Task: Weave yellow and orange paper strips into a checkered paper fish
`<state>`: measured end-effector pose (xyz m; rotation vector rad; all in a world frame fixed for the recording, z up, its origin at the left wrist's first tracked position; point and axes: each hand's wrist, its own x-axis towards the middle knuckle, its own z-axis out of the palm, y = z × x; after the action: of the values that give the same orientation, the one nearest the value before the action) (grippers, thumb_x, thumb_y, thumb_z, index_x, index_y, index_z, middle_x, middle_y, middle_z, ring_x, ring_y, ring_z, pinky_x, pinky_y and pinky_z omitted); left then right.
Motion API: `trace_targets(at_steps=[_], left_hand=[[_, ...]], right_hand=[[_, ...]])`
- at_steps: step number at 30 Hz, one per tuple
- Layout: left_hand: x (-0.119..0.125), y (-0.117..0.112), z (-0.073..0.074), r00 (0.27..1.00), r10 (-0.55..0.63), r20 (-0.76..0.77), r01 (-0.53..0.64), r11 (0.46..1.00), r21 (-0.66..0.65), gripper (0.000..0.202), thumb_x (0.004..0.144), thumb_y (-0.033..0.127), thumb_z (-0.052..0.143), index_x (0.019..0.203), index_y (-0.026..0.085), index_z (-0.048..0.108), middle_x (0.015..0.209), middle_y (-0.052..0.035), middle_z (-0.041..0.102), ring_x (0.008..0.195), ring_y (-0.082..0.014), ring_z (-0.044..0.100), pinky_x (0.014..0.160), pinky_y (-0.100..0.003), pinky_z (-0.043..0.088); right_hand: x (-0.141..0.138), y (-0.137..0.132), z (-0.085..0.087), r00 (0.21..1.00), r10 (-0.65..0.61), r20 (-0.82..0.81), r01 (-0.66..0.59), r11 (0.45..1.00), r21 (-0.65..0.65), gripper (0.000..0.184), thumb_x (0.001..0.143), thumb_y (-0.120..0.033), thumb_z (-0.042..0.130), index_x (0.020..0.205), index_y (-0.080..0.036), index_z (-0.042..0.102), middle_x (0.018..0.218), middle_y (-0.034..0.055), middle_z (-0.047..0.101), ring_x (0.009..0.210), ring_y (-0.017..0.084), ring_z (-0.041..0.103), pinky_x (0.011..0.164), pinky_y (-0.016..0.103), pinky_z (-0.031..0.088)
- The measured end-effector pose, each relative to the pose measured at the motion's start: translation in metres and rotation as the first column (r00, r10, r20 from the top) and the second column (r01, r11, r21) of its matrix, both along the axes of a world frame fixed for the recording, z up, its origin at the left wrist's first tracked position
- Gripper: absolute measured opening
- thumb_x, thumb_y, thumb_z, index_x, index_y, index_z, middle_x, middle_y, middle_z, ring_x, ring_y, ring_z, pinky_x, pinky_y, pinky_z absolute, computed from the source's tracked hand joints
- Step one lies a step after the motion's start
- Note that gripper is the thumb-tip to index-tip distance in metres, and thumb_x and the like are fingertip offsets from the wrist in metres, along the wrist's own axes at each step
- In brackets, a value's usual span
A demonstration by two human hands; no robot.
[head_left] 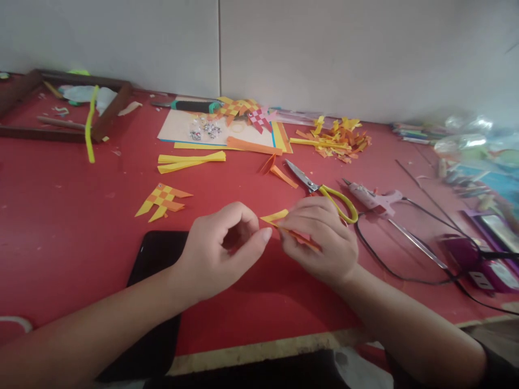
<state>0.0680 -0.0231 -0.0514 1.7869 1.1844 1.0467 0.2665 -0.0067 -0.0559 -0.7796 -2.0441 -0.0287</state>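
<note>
My right hand (320, 237) pinches folded yellow and orange paper strips (275, 216); their pointed yellow end sticks out to the left, and the fingers cover much of the rest. Just left of it, my left hand (227, 251) is curled, its thumb close against the fingertips; whether anything is between them is hidden. A woven yellow and orange paper fish (162, 201) lies flat beyond my left hand. Scissors (320, 189) with yellow handles rest behind my right hand. Loose orange strips (281, 172) lie left of the scissors blades.
A black phone-like slab (156, 259) lies under my left forearm. Yellow strips (190, 160), paper sheets (178, 127) and a heap of paper scraps (340, 140) are farther back. A pink glue gun (375, 199) with its cable is at right. A wooden frame (115, 108) stands back left.
</note>
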Motion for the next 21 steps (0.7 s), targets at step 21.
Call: trace_targets(at_steps=[21], left_hand=[[0.0, 0.024, -0.011, 0.805, 0.315, 0.503, 0.162, 0.699, -0.697, 0.021, 0.076, 0.027, 0.074, 0.062, 0.018, 0.061, 0.052, 0.0039, 0.057, 0.045, -0.0068, 0.051, 0.038, -0.014, 0.04]], right_hand=[[0.018, 0.014, -0.002, 0.979, 0.011, 0.204, -0.025, 0.997, 0.066, 0.02, 0.085, -0.007, 0.063, 0.095, -0.023, 0.072, 0.083, 0.0034, 0.073, 0.079, 0.017, 0.066, 0.074, 0.033, 0.055]])
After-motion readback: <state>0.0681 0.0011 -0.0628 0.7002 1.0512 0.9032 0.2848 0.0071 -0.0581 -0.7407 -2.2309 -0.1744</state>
